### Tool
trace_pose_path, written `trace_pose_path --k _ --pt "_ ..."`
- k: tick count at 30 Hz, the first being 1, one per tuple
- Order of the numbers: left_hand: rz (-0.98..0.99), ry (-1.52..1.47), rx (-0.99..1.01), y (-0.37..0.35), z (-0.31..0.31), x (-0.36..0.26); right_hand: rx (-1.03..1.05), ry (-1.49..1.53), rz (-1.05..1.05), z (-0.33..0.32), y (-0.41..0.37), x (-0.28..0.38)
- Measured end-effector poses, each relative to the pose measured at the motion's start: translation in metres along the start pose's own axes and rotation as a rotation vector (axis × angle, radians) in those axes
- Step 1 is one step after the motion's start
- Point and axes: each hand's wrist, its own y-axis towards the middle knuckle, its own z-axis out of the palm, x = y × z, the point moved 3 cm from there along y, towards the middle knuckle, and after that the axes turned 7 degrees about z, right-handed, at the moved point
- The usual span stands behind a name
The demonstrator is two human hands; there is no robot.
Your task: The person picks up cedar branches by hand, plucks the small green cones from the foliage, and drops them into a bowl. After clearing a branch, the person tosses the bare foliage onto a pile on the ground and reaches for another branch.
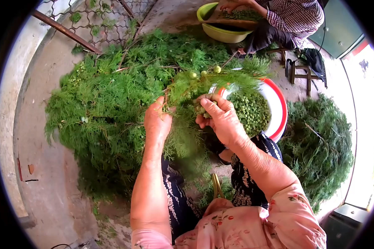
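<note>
My left hand (158, 119) is closed around the stem of a leafy evergreen branch (179, 89), whose feathery sprays reach up and to the right. Several round green seed cones (202, 110) sit in the curled fingers of my right hand (222, 117), with the thumb pressed over them. Just right of that hand stands a white basin with a red rim (283, 103), which holds a heap of similar green cones (249, 114). Larger pale green cones (217, 69) show on the sprays above my right hand.
A big pile of cut evergreen branches (99, 108) spreads to the left, and another pile (320, 145) lies at right. Beyond, a person in a checked shirt (297, 18) sits by a yellow-green tub (224, 36). A wooden stool (303, 76) stands at upper right.
</note>
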Motion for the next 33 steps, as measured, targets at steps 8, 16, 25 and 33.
trace_pose_path --k 8,16,25,33 --pt "-0.082 -0.208 0.03 0.002 0.012 0.013 -0.099 0.3 0.225 -0.044 0.021 -0.012" --pt "-0.421 -0.427 0.079 -0.005 -0.002 -0.026 -0.87 -0.565 -0.286 -0.133 0.034 0.02" --pt "-0.455 -0.588 0.162 -0.008 -0.004 -0.016 -0.228 -0.152 -0.225 -0.066 0.017 0.021" --pt "-0.38 -0.692 -0.068 -0.007 -0.003 -0.022 0.231 -1.092 -0.79 0.016 -0.027 -0.018"
